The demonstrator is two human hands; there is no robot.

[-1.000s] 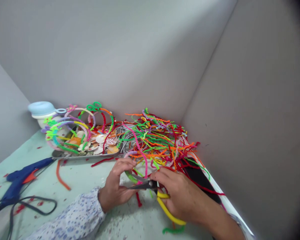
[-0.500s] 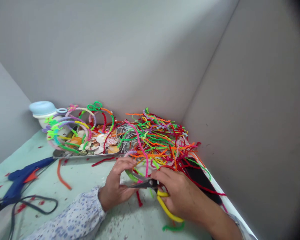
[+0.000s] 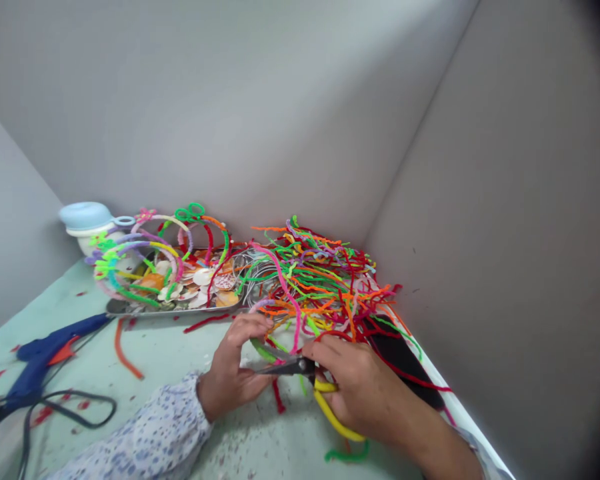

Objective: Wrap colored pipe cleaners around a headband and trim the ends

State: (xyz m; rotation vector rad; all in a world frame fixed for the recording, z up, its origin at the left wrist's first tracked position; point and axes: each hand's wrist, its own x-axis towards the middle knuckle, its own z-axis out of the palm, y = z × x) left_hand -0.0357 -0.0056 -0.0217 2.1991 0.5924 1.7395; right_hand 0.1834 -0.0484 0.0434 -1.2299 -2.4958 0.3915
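My right hand grips a pair of yellow-handled scissors, whose dark blades point left toward my other hand. Between the parted blades lies the end of a pink pipe cleaner, which arches up and back over the pile. My left hand is curled around a headband wrapped in pipe cleaner, of which a green stretch and a lilac stretch show; the rest is hidden by fingers and blades. A dark red pipe cleaner piece pokes out below the blades.
Behind my hands spreads a heap of coloured pipe cleaners. A metal tray holds shells, with wrapped headbands standing on it. A blue glue gun with its cord lies left. A blue-lidded container stands at the wall; a black flat object lies right.
The pink pipe cleaner has swayed slightly to the right, its bend bowing out more. Both hands and the scissors stay almost where they were.
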